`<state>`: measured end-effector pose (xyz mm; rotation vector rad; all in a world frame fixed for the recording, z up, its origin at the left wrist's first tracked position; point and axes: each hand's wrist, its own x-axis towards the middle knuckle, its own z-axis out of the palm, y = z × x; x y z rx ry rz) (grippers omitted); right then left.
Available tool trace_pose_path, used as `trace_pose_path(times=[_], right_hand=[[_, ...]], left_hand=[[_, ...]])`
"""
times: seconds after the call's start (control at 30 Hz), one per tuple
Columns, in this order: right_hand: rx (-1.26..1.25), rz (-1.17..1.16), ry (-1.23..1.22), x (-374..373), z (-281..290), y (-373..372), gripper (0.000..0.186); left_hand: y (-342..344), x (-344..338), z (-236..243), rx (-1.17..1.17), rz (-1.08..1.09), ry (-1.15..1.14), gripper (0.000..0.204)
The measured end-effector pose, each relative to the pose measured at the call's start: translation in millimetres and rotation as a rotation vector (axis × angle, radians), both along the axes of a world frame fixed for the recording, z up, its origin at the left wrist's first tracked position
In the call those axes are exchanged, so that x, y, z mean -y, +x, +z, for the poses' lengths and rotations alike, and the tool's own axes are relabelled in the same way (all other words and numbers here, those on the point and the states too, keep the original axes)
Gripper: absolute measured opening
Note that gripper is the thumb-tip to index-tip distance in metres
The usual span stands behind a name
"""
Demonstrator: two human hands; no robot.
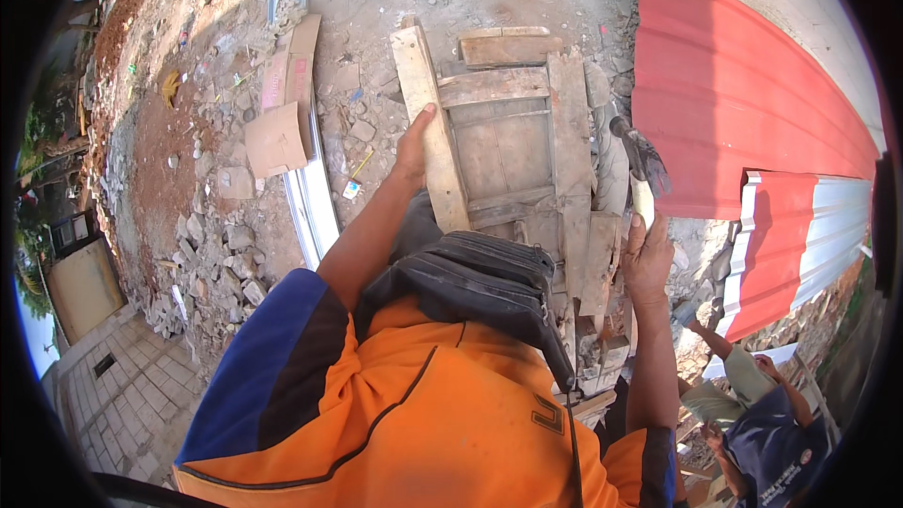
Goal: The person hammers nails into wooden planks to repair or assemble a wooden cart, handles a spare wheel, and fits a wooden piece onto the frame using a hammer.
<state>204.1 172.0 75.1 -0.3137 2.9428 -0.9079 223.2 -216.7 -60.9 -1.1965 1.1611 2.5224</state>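
Note:
My left hand (pixel 412 143) is closed on the left edge of a pale wooden plank (pixel 435 136), its thumb lying against the wood. This plank stands at a slant along the left side of a wooden panel (pixel 503 152) framed with worn boards. To the right of the panel, my right hand (pixel 648 261) grips the pale handle of a hammer (pixel 642 199). The dark hammer head points away from me, raised beside the boards and apart from the plank. A black bag (pixel 461 282) across my front hides the plank's near end.
Red corrugated sheets (pixel 724 94) lie at the right. A co-worker in a dark shirt (pixel 776 447) is low at the right. On the left are a metal channel (pixel 310 202), flattened cardboard (pixel 276 139) and broken rubble (pixel 226 259). More boards (pixel 602 263) are stacked near me.

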Motion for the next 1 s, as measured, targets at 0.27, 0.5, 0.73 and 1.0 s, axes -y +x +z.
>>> trace_pose_path(times=[0.27, 0.5, 0.73, 1.0], right_hand=[[0.134, 0.065, 0.225, -18, -34, -13, 0.036], [-0.047, 0.094, 0.178, -8, -40, 2, 0.035], [-0.155, 0.049, -0.188, 1, 4, 17, 0.039], [0.110, -0.002, 0.113, -1, -16, -15, 0.035]], left_hand=[[-6, -7, 2, -0.018, 0.001, -0.059, 0.059], [-8, -8, 20, 0.017, -0.028, -0.029, 0.058], [-2, -2, 11, 0.009, -0.022, -0.024, 0.058], [2, 1, 10, -0.011, -0.020, -0.062, 0.058]])
